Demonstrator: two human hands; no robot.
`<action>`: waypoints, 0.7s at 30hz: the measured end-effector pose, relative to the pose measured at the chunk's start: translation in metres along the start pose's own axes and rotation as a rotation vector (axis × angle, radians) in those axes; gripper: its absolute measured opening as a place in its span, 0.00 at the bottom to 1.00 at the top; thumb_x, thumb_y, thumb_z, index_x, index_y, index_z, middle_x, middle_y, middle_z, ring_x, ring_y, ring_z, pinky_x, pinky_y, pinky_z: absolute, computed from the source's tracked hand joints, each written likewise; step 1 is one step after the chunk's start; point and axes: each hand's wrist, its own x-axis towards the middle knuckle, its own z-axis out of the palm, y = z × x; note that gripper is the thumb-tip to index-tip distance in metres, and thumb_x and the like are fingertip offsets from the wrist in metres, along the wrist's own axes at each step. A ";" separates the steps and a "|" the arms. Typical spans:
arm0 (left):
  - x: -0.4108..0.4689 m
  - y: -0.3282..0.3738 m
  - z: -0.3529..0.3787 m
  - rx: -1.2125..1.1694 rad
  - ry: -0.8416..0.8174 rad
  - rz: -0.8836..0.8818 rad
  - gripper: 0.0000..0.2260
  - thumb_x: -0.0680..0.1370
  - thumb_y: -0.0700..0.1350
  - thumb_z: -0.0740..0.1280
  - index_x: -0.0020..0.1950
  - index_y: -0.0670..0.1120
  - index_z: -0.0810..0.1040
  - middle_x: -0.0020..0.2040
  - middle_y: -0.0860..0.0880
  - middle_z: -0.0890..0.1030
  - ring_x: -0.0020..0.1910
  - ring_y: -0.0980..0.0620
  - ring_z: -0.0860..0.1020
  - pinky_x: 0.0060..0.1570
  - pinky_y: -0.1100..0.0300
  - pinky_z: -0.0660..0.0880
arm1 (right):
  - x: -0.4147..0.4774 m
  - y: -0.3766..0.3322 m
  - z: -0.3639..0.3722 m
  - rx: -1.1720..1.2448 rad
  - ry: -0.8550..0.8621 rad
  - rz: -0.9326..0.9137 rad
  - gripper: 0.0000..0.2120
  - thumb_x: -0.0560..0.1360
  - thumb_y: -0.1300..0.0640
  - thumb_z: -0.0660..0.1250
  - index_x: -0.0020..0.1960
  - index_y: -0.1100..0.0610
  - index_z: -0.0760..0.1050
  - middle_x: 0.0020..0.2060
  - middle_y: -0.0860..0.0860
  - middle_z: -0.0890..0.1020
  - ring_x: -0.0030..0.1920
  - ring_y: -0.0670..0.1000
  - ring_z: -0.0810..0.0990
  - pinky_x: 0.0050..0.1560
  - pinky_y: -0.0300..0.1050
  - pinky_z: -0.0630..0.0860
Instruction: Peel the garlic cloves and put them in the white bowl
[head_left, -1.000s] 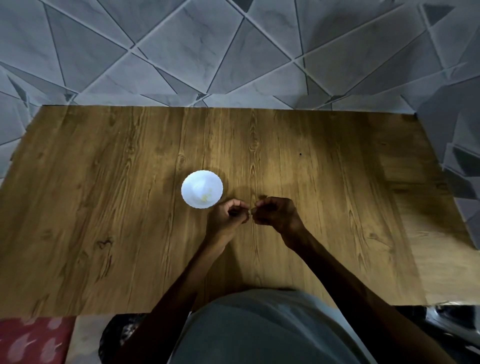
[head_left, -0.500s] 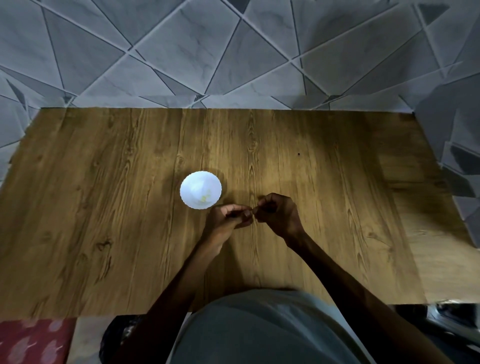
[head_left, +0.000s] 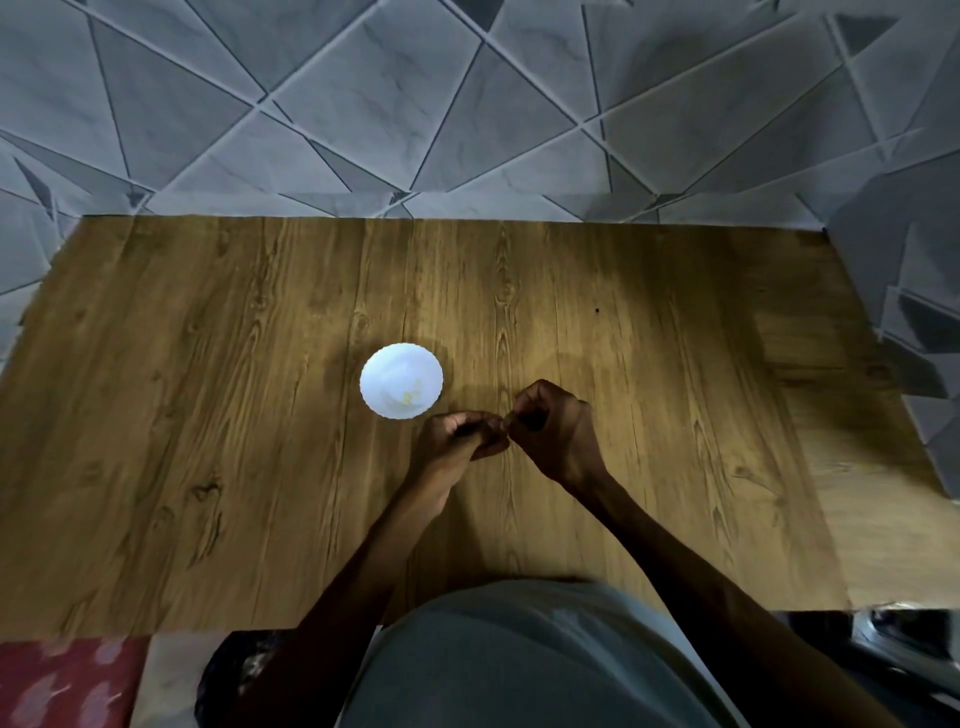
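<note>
A small white bowl (head_left: 401, 381) with a scalloped rim stands on the wooden table (head_left: 208, 415), with a few pale yellowish bits inside. Just right of and below it, my left hand (head_left: 457, 441) and my right hand (head_left: 553, 431) meet fingertip to fingertip a little above the table. Both are curled, pinching a small thing between them, most likely a garlic clove (head_left: 505, 425). It is almost wholly hidden by my fingers in the dim light.
The table's far edge meets a grey geometric tiled wall (head_left: 467, 104), which also closes in on the right. My grey-clad torso (head_left: 519, 660) is at the near edge. A red patterned cloth (head_left: 62, 680) lies bottom left.
Both hands stay joined beside the bowl. The right hand has risen and tilted slightly, the left fingers have flattened; the view shifted a little.
</note>
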 end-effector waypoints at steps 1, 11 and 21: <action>0.000 0.000 0.001 0.016 0.001 0.009 0.07 0.78 0.37 0.68 0.53 0.35 0.82 0.48 0.41 0.85 0.48 0.45 0.84 0.58 0.50 0.79 | 0.000 0.001 0.000 0.013 0.005 0.016 0.05 0.72 0.62 0.74 0.44 0.60 0.78 0.35 0.46 0.81 0.37 0.41 0.81 0.34 0.31 0.76; -0.001 -0.001 -0.001 0.218 0.031 0.141 0.08 0.76 0.39 0.71 0.54 0.41 0.83 0.47 0.44 0.86 0.49 0.46 0.84 0.57 0.44 0.79 | -0.001 0.005 -0.005 0.358 -0.036 0.343 0.07 0.73 0.65 0.73 0.48 0.64 0.77 0.41 0.59 0.85 0.41 0.56 0.85 0.42 0.50 0.84; -0.004 0.002 0.005 0.321 0.055 0.233 0.08 0.75 0.35 0.68 0.51 0.43 0.83 0.43 0.45 0.86 0.43 0.49 0.85 0.51 0.47 0.81 | -0.001 0.001 -0.005 0.474 -0.064 0.492 0.07 0.72 0.65 0.74 0.47 0.64 0.78 0.43 0.61 0.83 0.41 0.54 0.84 0.41 0.44 0.83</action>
